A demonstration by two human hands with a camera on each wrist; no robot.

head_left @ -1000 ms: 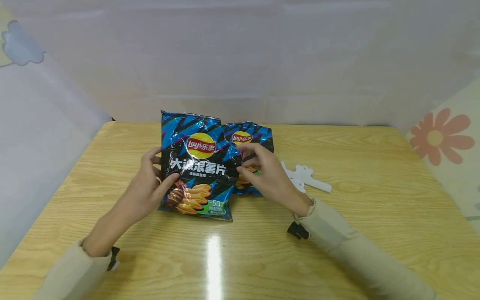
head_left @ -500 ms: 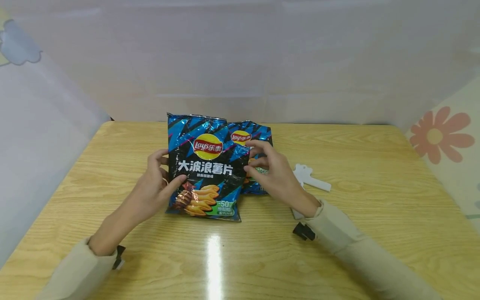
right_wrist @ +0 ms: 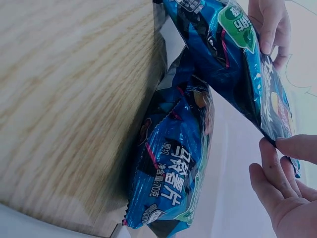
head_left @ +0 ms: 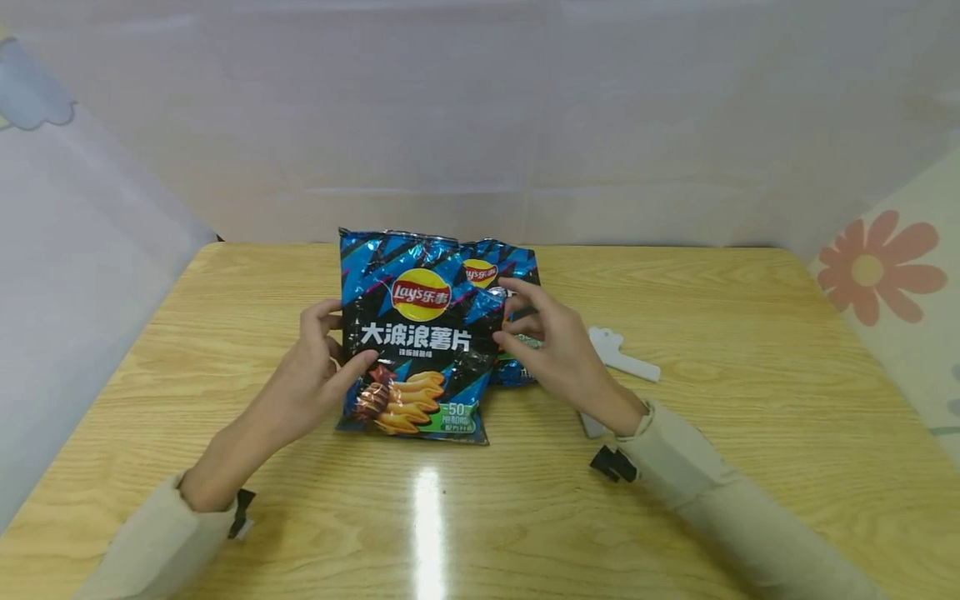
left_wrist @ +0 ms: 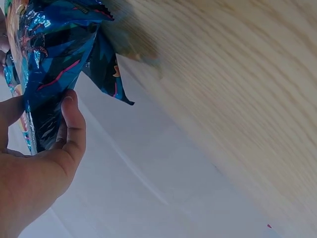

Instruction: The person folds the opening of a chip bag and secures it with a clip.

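A crisp bag (head_left: 415, 333) is held upright over the wooden table (head_left: 675, 467), pinched at its side edges by the left hand (head_left: 311, 379) and right hand (head_left: 551, 350). Behind it a second bag (head_left: 506, 325) is seen, then a white clip (head_left: 622, 354).

Held between the left hand (head_left: 318, 375) and right hand (head_left: 551, 350), the front chip bag (head_left: 416, 333) sits slightly further toward 3 o'clock than a second earlier, covering more of the rear chip bag (head_left: 506, 275).
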